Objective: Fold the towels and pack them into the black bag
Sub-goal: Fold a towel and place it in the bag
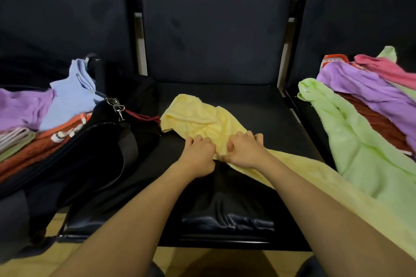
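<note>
Surface: row of dark padded seats (225,101), backrests across the top of the frame. Yellow towel (202,117), crumpled, at centre on the middle seat, trailing to lower right. Left hand (199,155) and right hand (244,150) side by side at its near edge, fingers (252,136) curled, pinching the cloth. Black bag (94,153) at left, folded towels (45,114) inside. Loose towels (364,119) piled at right.

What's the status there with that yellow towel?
Left hand and right hand both pinch the yellow towel, still crumpled on the seat. Black bag open at left. Nothing blocking.
</note>
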A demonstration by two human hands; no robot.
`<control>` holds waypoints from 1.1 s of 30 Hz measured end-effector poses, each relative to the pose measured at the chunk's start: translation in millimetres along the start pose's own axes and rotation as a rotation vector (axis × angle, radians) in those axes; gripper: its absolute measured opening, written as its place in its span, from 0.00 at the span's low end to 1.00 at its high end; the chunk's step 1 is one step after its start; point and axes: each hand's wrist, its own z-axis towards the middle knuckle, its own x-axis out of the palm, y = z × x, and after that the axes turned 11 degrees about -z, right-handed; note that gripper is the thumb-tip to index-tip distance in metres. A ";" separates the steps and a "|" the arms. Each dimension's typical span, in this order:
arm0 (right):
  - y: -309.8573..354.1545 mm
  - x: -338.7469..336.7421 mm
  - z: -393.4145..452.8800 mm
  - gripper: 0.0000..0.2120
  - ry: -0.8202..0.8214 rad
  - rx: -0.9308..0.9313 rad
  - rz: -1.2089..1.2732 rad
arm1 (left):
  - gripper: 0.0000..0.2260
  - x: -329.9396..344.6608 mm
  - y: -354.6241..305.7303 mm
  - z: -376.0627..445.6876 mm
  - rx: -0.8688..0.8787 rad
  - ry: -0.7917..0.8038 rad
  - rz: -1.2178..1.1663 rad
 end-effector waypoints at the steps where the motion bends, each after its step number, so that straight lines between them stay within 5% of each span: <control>1: 0.5 3.6 -2.1 0.17 -0.009 -0.024 -0.035 | 0.13 2.8 0.1 -0.9 -0.006 0.002 -0.009; 4: -0.6 4.7 -3.0 0.05 -0.132 -0.024 -0.013 | 0.16 7.4 0.4 -2.3 -0.015 -0.026 -0.037; 10: -12.3 -19.5 -7.0 0.04 -0.411 0.256 0.662 | 0.17 9.4 -1.2 -0.7 -0.018 0.006 -0.009; 15: -27.3 -20.0 -9.6 0.06 -0.468 0.377 0.758 | 0.12 11.9 -3.2 2.1 0.016 -0.092 0.030; 19: -31.2 -14.5 -9.2 0.12 -0.466 0.373 0.697 | 0.11 2.2 -1.8 3.7 -0.044 -0.330 0.016; 22: -33.6 -14.8 -8.7 0.17 -0.476 0.282 0.581 | 0.11 -16.1 -2.0 2.2 -0.170 -0.575 -0.305; 28: -36.7 -16.7 -7.3 0.10 -0.486 0.227 0.508 | 0.07 -39.2 -1.9 0.2 -0.255 -0.903 -0.776; 30: -37.1 -14.6 -7.6 0.11 -0.429 0.238 0.329 | 0.10 -40.5 -2.2 4.0 -0.262 -0.815 -0.713; 33: -36.0 -9.4 -9.2 0.11 -0.444 0.223 0.022 | 0.19 -28.0 -8.1 9.2 -0.278 -0.466 -0.482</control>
